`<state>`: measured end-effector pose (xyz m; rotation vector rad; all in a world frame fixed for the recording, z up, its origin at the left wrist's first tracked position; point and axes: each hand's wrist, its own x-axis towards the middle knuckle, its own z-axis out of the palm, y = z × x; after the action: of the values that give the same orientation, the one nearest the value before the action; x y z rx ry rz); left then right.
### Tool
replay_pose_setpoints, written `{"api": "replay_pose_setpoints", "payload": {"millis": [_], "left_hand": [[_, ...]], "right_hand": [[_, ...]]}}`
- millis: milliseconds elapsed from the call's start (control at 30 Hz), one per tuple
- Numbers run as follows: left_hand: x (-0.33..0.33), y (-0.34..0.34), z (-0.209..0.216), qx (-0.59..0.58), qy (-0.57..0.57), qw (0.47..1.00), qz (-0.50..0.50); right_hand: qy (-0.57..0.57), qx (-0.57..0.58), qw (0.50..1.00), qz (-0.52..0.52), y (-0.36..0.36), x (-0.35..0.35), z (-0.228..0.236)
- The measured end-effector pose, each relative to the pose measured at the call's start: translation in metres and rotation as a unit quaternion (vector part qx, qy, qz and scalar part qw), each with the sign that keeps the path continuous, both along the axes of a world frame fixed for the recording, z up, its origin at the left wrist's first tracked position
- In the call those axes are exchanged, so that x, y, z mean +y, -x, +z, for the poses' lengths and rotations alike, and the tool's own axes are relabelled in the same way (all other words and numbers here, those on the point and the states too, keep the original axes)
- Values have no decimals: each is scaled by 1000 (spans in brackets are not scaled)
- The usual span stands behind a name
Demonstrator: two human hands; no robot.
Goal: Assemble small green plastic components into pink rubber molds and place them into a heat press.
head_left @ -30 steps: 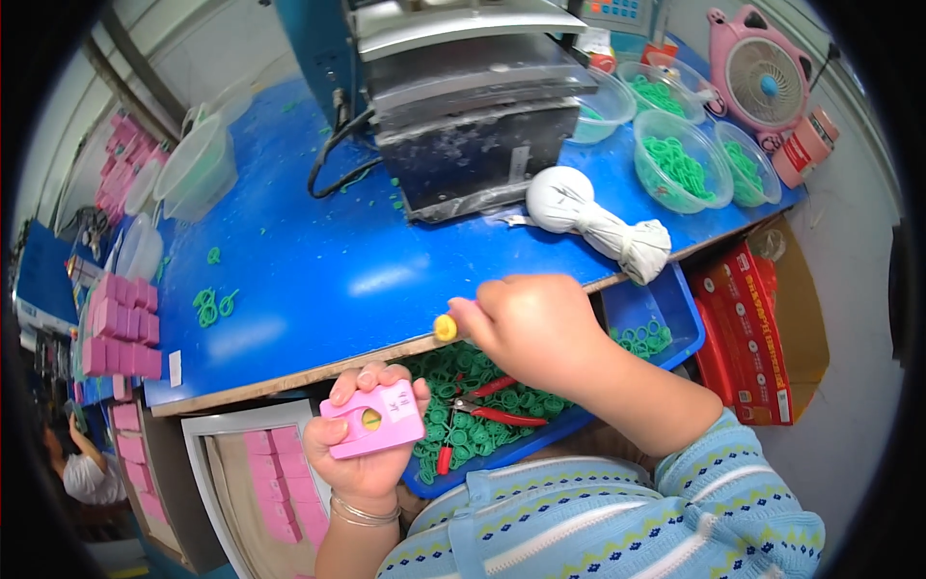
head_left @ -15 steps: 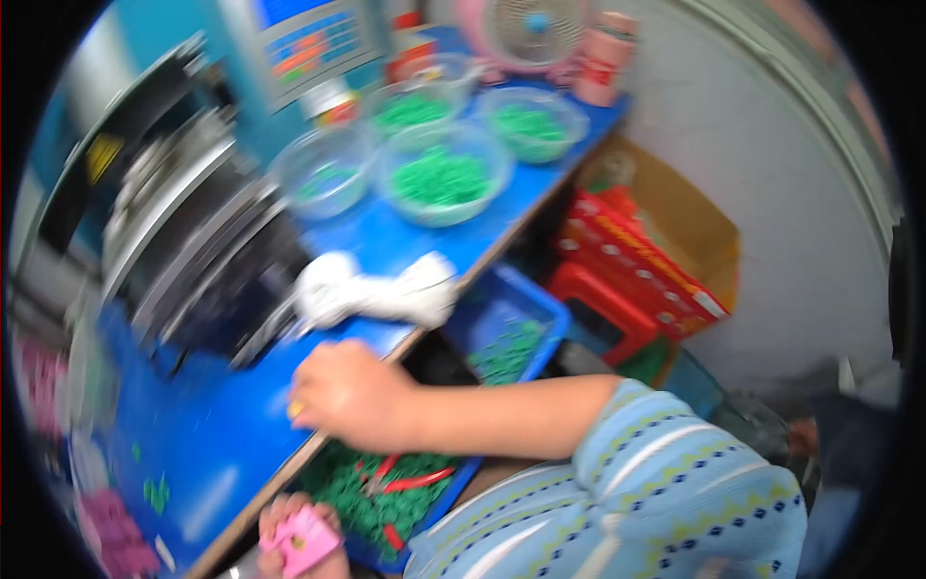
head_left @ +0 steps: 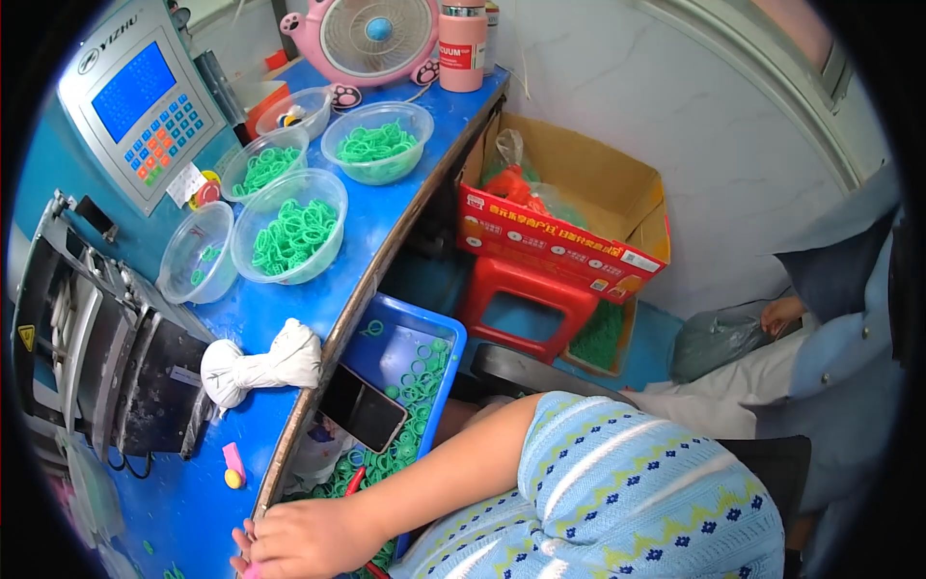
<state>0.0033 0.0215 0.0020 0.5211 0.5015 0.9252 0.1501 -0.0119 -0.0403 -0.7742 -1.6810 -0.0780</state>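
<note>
My right hand is at the lower edge, over the bench's front edge, its fingers bent downward. A sliver of a pink piece shows at its fingertips; the rest is cut off by the picture's edge. My left hand is out of view. On the blue bench, beyond my right hand, lies a small pink tool with a round yellow end. Under my right forearm a blue tray holds many green plastic rings. A red handle sticks out beside my wrist, partly hidden.
A black phone lies across the tray. Clear bowls of green rings, a white cloth bundle, a black machine and a pink fan stand on the bench. A red stool supports a carton. Another person sits at right.
The view has swung and sharpened. My right hand has moved down toward the lower edge; the yellow-ended tool now lies on the bench. My left hand, which held a pink block, has left view.
</note>
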Motion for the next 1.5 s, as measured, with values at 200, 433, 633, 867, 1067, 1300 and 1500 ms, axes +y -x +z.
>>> {"api": "replay_pose_setpoints", "payload": {"millis": [200, 433, 633, 867, 1067, 1300, 1500], "left_hand": [[-23, -26, 12, 257, -437, 857, -89], [-21, -19, 30, 411, -501, 756, -92], [-12, -14, 16, 517, -599, 610, -42], [-23, -20, 22, 523, -582, 620, -58], [-14, 1, 9, 468, -545, 692, -68], [-25, -1, 7, 258, -351, 900, 1], [-13, 11, -8, 173, -304, 930, -116]], "right_hand": [[400, 348, 768, 359, -15, -9, -6], [420, 512, 641, 387, 6, -7, -16], [435, 466, 665, 389, 2, -10, -18], [510, 360, 751, 214, -11, -24, 14], [459, 341, 804, 164, 3, -19, 9], [384, 236, 888, 94, 9, -11, 15], [383, 289, 865, 144, 10, -10, 13]]}}
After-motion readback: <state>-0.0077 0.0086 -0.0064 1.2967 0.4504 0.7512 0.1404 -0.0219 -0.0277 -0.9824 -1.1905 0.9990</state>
